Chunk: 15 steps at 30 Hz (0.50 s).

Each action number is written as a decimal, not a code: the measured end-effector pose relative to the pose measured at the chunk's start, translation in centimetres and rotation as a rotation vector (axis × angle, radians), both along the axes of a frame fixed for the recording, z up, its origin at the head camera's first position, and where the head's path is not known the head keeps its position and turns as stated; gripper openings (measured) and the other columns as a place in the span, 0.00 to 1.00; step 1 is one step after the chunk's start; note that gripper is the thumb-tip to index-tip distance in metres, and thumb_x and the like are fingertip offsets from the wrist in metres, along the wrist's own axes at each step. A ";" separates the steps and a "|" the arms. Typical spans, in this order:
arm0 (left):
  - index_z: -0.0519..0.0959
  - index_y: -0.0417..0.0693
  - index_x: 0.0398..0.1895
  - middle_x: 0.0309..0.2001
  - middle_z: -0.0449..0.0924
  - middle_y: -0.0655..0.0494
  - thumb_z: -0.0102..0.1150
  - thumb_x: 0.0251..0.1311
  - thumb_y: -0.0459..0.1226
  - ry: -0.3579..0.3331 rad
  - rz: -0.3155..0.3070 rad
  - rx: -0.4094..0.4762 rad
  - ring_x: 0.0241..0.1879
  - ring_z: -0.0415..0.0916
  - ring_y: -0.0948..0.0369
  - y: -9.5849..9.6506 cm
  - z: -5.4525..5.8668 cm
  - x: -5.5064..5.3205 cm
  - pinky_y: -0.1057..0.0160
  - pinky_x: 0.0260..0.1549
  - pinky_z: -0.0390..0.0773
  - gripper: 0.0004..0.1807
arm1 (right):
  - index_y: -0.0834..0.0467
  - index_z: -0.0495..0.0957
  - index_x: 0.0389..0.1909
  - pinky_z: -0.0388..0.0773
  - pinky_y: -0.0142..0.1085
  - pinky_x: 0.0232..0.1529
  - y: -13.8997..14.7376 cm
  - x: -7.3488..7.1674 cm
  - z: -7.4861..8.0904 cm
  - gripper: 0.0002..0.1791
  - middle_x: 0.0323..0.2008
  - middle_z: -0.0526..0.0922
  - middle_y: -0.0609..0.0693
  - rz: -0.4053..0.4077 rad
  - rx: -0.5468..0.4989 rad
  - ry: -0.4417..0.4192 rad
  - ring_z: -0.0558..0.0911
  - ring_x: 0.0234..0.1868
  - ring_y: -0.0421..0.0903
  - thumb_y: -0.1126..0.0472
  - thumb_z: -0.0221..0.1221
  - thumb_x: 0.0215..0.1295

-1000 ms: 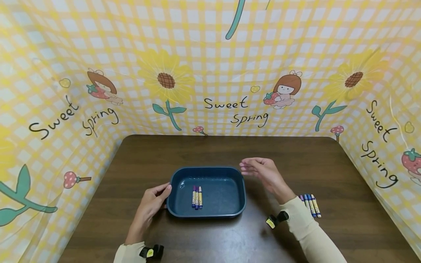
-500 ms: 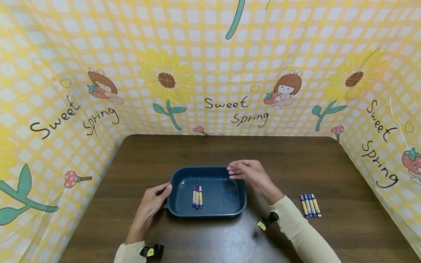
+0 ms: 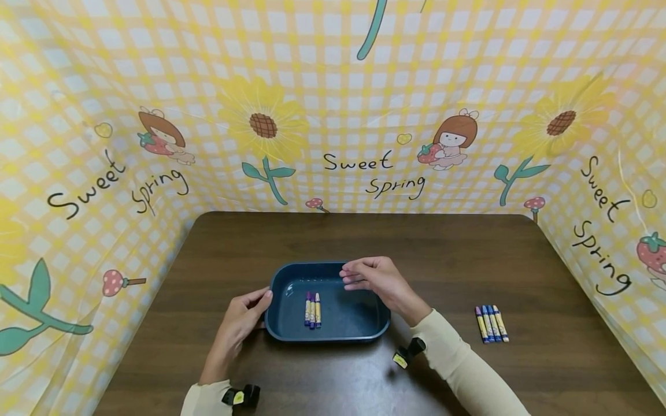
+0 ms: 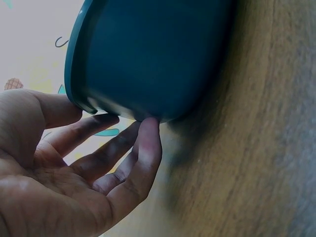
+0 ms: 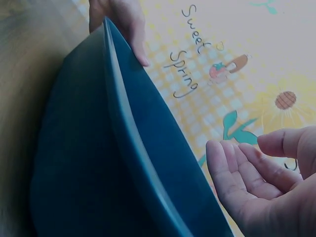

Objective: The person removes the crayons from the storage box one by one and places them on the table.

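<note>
A dark blue rectangular tray sits on the table. My left hand holds its left end, thumb at the rim and fingertips against the outer wall, as the left wrist view shows. Inside the tray, left of its middle, three crayons in yellow wrappers lie side by side, two purple-tipped and one pale-tipped. Over the tray's far right part hovers my right hand, fingers loosely bent and nothing between them. In the right wrist view its fingertips are apart from the tray wall.
To the right on the brown wooden table, several crayons lie in a close row, with purple, blue and pale tips. A yellow checked cloth with flowers and lettering hangs around the back and sides.
My right hand has moved left, from beside the tray's right end to over its inside. The crayons on the right have come fully into view. The left hand stays at the tray.
</note>
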<state>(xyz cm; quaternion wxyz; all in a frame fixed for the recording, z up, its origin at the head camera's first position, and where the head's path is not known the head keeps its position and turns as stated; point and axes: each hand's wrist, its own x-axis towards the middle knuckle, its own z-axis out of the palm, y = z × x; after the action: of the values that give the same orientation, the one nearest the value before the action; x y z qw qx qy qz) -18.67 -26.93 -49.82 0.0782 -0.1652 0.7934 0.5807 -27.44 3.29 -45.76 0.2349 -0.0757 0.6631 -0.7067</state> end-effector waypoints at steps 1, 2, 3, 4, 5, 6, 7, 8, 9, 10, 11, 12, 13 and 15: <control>0.74 0.44 0.70 0.65 0.75 0.39 0.55 0.75 0.47 -0.001 -0.001 0.002 0.46 0.78 0.59 0.0 0.0 0.0 0.67 0.37 0.84 0.26 | 0.75 0.78 0.55 0.82 0.52 0.55 -0.2 0.1 0.0 0.21 0.52 0.84 0.69 0.009 0.005 0.000 0.88 0.48 0.56 0.60 0.58 0.75; 0.74 0.44 0.70 0.65 0.75 0.39 0.55 0.75 0.47 -0.001 -0.003 0.003 0.46 0.78 0.59 0.0 0.0 0.0 0.67 0.37 0.84 0.27 | 0.75 0.78 0.56 0.82 0.53 0.55 -0.4 0.1 -0.1 0.21 0.52 0.84 0.69 0.017 0.008 -0.002 0.88 0.50 0.57 0.60 0.58 0.75; 0.73 0.44 0.70 0.65 0.75 0.39 0.55 0.75 0.47 -0.001 -0.006 0.005 0.46 0.78 0.59 0.0 0.0 0.0 0.67 0.37 0.84 0.27 | 0.75 0.78 0.56 0.82 0.52 0.55 -0.6 0.2 -0.1 0.21 0.52 0.84 0.69 0.024 0.015 -0.004 0.87 0.50 0.58 0.60 0.58 0.75; 0.73 0.44 0.70 0.65 0.75 0.39 0.55 0.75 0.47 -0.001 -0.008 0.008 0.46 0.78 0.59 0.0 0.0 -0.1 0.67 0.37 0.84 0.27 | 0.75 0.78 0.56 0.82 0.52 0.55 -0.9 0.3 -0.1 0.21 0.52 0.84 0.69 0.029 0.019 -0.008 0.87 0.50 0.59 0.60 0.58 0.75; 0.73 0.44 0.70 0.65 0.75 0.39 0.55 0.75 0.47 -0.001 -0.008 0.010 0.46 0.78 0.60 0.0 0.0 -0.1 0.67 0.38 0.84 0.27 | 0.75 0.78 0.56 0.82 0.51 0.55 -1.2 0.3 -0.2 0.21 0.53 0.84 0.70 0.039 0.019 -0.012 0.87 0.51 0.59 0.60 0.58 0.75; 0.73 0.44 0.70 0.65 0.75 0.39 0.55 0.75 0.48 -0.001 -0.009 0.011 0.46 0.78 0.60 0.0 0.0 -0.1 0.67 0.38 0.84 0.27 | 0.75 0.78 0.56 0.83 0.51 0.55 -1.4 0.4 -0.2 0.21 0.53 0.83 0.70 0.048 0.024 -0.014 0.87 0.51 0.59 0.60 0.58 0.75; 0.73 0.44 0.70 0.65 0.75 0.39 0.55 0.75 0.48 -0.001 -0.009 0.010 0.46 0.78 0.60 0.0 0.0 -0.1 0.67 0.38 0.84 0.27 | 0.75 0.78 0.56 0.83 0.50 0.54 -1.7 0.5 -0.3 0.21 0.54 0.83 0.71 0.058 0.024 -0.019 0.87 0.51 0.59 0.60 0.58 0.75; 0.74 0.44 0.70 0.65 0.76 0.40 0.55 0.75 0.49 -0.002 -0.008 0.010 0.45 0.79 0.60 0.0 0.0 -0.1 0.67 0.38 0.84 0.27 | 0.74 0.78 0.56 0.83 0.50 0.54 -2.0 0.5 -0.3 0.20 0.54 0.82 0.71 0.067 0.026 -0.025 0.87 0.51 0.59 0.60 0.59 0.74; 0.74 0.44 0.70 0.65 0.76 0.40 0.55 0.74 0.49 -0.004 -0.008 0.007 0.45 0.79 0.60 0.0 0.0 -0.1 0.67 0.38 0.84 0.28 | 0.74 0.78 0.56 0.83 0.50 0.54 -2.3 0.6 -0.4 0.21 0.54 0.82 0.71 0.079 0.025 -0.033 0.87 0.51 0.59 0.61 0.59 0.74; 0.74 0.45 0.70 0.65 0.76 0.40 0.55 0.74 0.49 -0.005 -0.005 0.008 0.45 0.79 0.60 -0.1 0.0 -0.1 0.67 0.38 0.84 0.28 | 0.74 0.78 0.56 0.83 0.50 0.54 -2.6 0.6 -0.4 0.20 0.55 0.82 0.72 0.090 0.024 -0.042 0.86 0.52 0.60 0.61 0.59 0.74; 0.74 0.45 0.70 0.65 0.76 0.40 0.55 0.74 0.50 -0.005 -0.005 0.004 0.45 0.79 0.61 -0.1 0.0 0.0 0.67 0.38 0.84 0.28 | 0.75 0.78 0.56 0.83 0.50 0.54 -2.9 0.7 -0.5 0.20 0.54 0.82 0.72 0.100 0.028 -0.044 0.86 0.51 0.60 0.61 0.59 0.74; 0.74 0.45 0.70 0.65 0.76 0.40 0.56 0.74 0.50 -0.006 -0.006 0.002 0.45 0.79 0.60 -0.1 0.0 0.0 0.67 0.38 0.85 0.28 | 0.75 0.78 0.56 0.83 0.51 0.54 -3.2 0.7 -0.7 0.20 0.54 0.82 0.72 0.107 0.030 -0.052 0.86 0.52 0.60 0.61 0.59 0.74; 0.74 0.45 0.70 0.65 0.75 0.40 0.56 0.74 0.50 -0.006 -0.008 0.002 0.46 0.79 0.60 -0.2 0.0 0.0 0.67 0.39 0.85 0.28 | 0.75 0.78 0.56 0.83 0.51 0.54 -3.4 0.8 -0.8 0.20 0.54 0.82 0.71 0.113 0.032 -0.059 0.86 0.51 0.60 0.61 0.59 0.74; 0.73 0.45 0.71 0.66 0.75 0.40 0.56 0.74 0.50 -0.007 -0.013 0.002 0.46 0.79 0.60 -0.2 0.0 0.1 0.66 0.40 0.85 0.29 | 0.75 0.78 0.56 0.83 0.51 0.54 -3.9 0.9 -1.0 0.20 0.52 0.84 0.70 0.119 0.046 -0.066 0.87 0.50 0.59 0.62 0.59 0.74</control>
<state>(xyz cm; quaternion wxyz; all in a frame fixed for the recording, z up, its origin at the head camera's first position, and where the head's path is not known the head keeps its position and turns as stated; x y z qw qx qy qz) -18.59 -27.11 -49.85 0.0849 -0.1622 0.7936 0.5803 -26.53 -0.58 -46.81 0.3001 -0.0861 0.6654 -0.6781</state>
